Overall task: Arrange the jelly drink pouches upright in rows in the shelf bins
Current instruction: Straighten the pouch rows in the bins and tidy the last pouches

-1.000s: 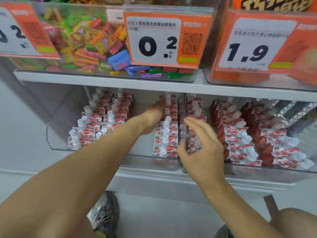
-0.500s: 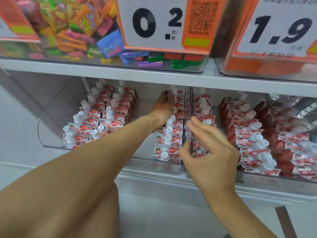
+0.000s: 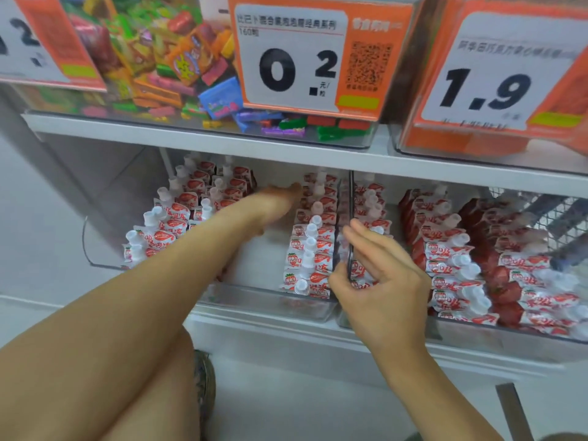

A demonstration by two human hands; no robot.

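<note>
Left hand (image 3: 276, 202) reaches flat and open to the far end of the left bin (image 3: 264, 300), beside a pouch row (image 3: 313, 240). Right hand (image 3: 378, 278), fingers loosely spread and empty, straddles the bin divider (image 3: 350, 198). Best to brace the row while pressing pouches upright.

Red-and-white strawberry jelly drink pouches (image 3: 310, 249) with white caps, upright in rows inside clear shelf bins (image 3: 270, 302).

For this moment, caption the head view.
Left hand reaches among upright jelly drink pouches; right hand at the bin divider.
</note>
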